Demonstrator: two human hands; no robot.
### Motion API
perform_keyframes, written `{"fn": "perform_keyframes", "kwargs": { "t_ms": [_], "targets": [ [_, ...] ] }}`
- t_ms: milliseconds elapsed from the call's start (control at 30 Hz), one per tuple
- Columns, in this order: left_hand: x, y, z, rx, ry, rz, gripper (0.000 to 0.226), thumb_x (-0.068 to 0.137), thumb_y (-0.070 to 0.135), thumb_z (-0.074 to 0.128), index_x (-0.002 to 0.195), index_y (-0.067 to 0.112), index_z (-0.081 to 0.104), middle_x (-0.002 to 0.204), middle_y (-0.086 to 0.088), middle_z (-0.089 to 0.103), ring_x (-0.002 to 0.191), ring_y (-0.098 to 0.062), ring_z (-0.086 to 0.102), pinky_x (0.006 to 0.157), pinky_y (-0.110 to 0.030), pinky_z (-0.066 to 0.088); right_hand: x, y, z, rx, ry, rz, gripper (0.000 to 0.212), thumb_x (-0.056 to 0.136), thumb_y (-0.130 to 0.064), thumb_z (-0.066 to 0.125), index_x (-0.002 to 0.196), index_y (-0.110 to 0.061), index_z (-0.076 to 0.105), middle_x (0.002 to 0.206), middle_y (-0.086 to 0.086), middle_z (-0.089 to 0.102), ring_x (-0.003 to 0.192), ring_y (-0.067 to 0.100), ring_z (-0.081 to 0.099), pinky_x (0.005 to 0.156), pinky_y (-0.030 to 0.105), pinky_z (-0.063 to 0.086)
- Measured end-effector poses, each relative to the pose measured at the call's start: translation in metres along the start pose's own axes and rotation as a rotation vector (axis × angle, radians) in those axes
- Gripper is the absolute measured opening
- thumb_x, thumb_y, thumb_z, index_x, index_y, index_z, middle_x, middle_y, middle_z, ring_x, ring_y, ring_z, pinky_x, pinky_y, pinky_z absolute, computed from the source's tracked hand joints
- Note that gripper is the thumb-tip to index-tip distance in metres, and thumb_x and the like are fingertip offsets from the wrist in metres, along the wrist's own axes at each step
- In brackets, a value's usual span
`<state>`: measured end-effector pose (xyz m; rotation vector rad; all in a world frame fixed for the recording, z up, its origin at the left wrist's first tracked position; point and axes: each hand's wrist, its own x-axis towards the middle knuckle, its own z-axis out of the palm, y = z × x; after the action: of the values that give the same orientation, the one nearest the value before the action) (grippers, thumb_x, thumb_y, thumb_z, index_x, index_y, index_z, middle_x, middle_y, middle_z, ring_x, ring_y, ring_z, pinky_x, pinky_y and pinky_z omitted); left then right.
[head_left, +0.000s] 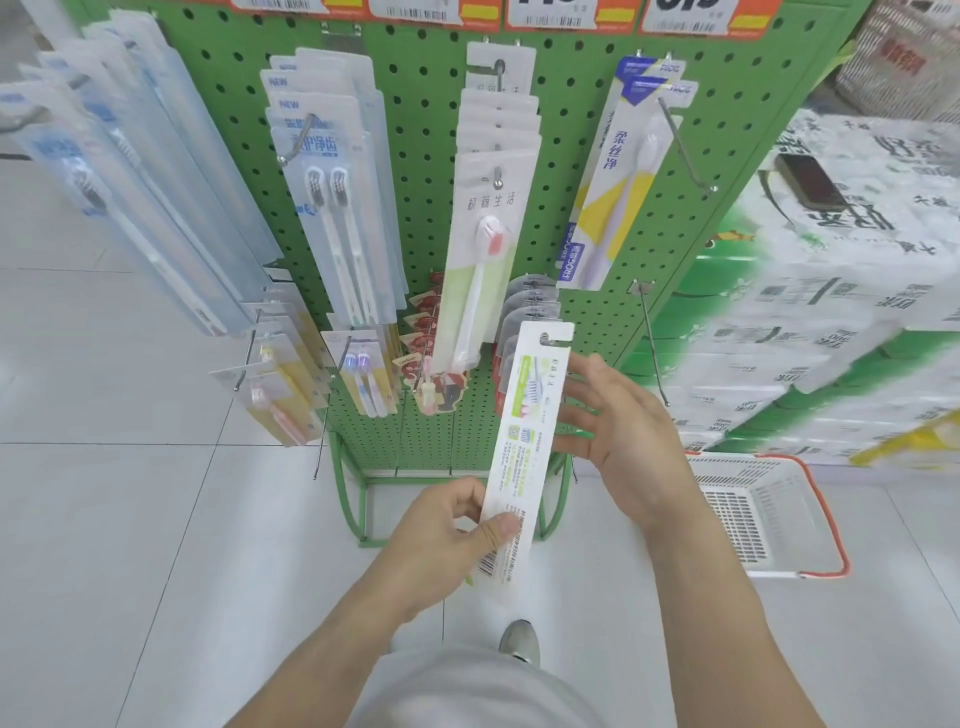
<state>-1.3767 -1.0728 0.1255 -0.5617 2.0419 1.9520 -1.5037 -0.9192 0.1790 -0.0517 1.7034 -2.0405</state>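
Observation:
A long white toothbrush pack (524, 452) with green print and a barcode is held upright in front of the green pegboard rack (426, 104), its back side facing me. My left hand (452, 535) pinches its lower part between thumb and fingers. My right hand (618, 431) is beside the pack's upper right edge, fingers spread and mostly straight, fingertips at the pack's edge. Matching white packs (488, 218) hang on a hook in the rack's middle.
Other toothbrush packs hang at the left (332, 208) and right (618, 171) of the rack. A white basket with an orange handle (753, 514) stands on the tiled floor at right. Stacked wrapped cartons (841, 291) rise behind it. Bare hooks (654, 348) stick out.

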Motion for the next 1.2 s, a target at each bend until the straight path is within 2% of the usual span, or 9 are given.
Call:
{"fn": "perform_keyframes", "kwargs": {
  "t_ms": [67, 167, 233, 367, 667, 800, 933, 1067, 1200],
  "targets": [
    [0.000, 0.000, -0.002, 0.089, 0.051, 0.019, 0.014, 0.091, 0.032, 0.072, 0.084, 0.021, 0.069, 0.087, 0.007, 0.071, 0.071, -0.032, 0.071, 0.056, -0.025, 0.046, -0.002, -0.001, 0.001, -0.119, 0.020, -0.068, 0.020, 0.099, -0.022, 0.063, 0.112, -0.010, 0.072, 0.104, 0.009, 0.077, 0.086, 0.021, 0.073, 0.068, 0.033, 0.059],
    [0.000, 0.002, -0.002, 0.070, 0.003, 0.034, 0.013, 0.097, 0.027, 0.066, 0.085, 0.026, 0.072, 0.093, 0.004, 0.071, 0.086, -0.044, 0.070, 0.063, -0.043, 0.055, -0.001, 0.002, 0.000, -0.152, 0.138, -0.135, 0.014, 0.091, -0.007, 0.071, 0.104, -0.007, 0.073, 0.095, 0.005, 0.078, 0.077, 0.019, 0.075, 0.064, 0.038, 0.062],
    [-0.001, 0.002, 0.000, 0.060, -0.030, 0.063, 0.014, 0.100, 0.026, 0.062, 0.091, 0.022, 0.073, 0.097, 0.001, 0.073, 0.090, -0.040, 0.070, 0.073, -0.046, 0.055, 0.000, 0.005, -0.003, -0.108, 0.195, -0.125, 0.012, 0.091, -0.004, 0.070, 0.103, -0.006, 0.073, 0.092, 0.006, 0.079, 0.075, 0.020, 0.074, 0.065, 0.039, 0.062],
    [0.000, 0.004, -0.004, -0.089, -0.015, 0.058, 0.029, 0.100, 0.032, 0.053, 0.106, 0.013, 0.074, 0.102, 0.000, 0.078, 0.088, -0.014, 0.072, 0.077, -0.024, 0.052, 0.001, 0.009, -0.011, 0.034, 0.198, -0.063, 0.012, 0.097, -0.009, 0.062, 0.102, -0.006, 0.073, 0.094, 0.010, 0.078, 0.079, 0.023, 0.074, 0.066, 0.035, 0.061],
    [-0.001, 0.000, -0.002, -0.261, -0.016, -0.052, 0.044, 0.089, 0.042, 0.053, 0.104, 0.008, 0.077, 0.098, -0.012, 0.078, 0.080, -0.021, 0.073, 0.066, -0.031, 0.059, -0.001, 0.010, -0.013, 0.174, 0.207, 0.027, 0.028, 0.107, -0.021, 0.047, 0.102, -0.007, 0.071, 0.096, 0.008, 0.078, 0.082, 0.025, 0.076, 0.067, 0.034, 0.063],
    [-0.003, -0.001, -0.002, -0.246, -0.037, -0.026, 0.043, 0.091, 0.043, 0.052, 0.100, 0.010, 0.078, 0.099, -0.012, 0.078, 0.083, -0.020, 0.072, 0.077, -0.033, 0.057, -0.001, 0.009, -0.013, 0.126, 0.240, 0.016, 0.022, 0.102, -0.023, 0.058, 0.095, -0.009, 0.072, 0.093, 0.009, 0.077, 0.078, 0.023, 0.074, 0.063, 0.033, 0.060],
    [-0.006, -0.001, 0.000, -0.235, -0.092, -0.029, 0.042, 0.093, 0.044, 0.052, 0.101, 0.013, 0.079, 0.103, -0.010, 0.078, 0.088, -0.019, 0.072, 0.082, -0.031, 0.055, -0.002, 0.016, -0.014, 0.011, 0.292, -0.105, 0.011, 0.087, -0.006, 0.075, 0.098, -0.009, 0.074, 0.097, 0.013, 0.078, 0.079, 0.024, 0.074, 0.069, 0.040, 0.062],
    [-0.007, 0.001, -0.002, -0.212, -0.177, -0.030, 0.049, 0.092, 0.044, 0.054, 0.110, 0.003, 0.074, 0.109, -0.016, 0.075, 0.090, -0.020, 0.069, 0.078, -0.028, 0.052, -0.001, 0.017, -0.014, 0.038, 0.224, -0.066, 0.020, 0.089, -0.005, 0.071, 0.109, -0.003, 0.072, 0.099, 0.012, 0.078, 0.080, 0.022, 0.075, 0.067, 0.035, 0.061],
    [-0.010, 0.002, 0.007, -0.180, -0.206, 0.023, 0.028, 0.099, 0.025, 0.055, 0.114, 0.007, 0.072, 0.104, -0.009, 0.078, 0.089, -0.019, 0.073, 0.076, -0.031, 0.058, -0.004, 0.020, -0.016, -0.211, 0.024, -0.043, 0.036, 0.083, -0.002, 0.079, 0.117, -0.009, 0.068, 0.108, 0.007, 0.077, 0.089, 0.025, 0.075, 0.080, 0.045, 0.062]
  ]
}}
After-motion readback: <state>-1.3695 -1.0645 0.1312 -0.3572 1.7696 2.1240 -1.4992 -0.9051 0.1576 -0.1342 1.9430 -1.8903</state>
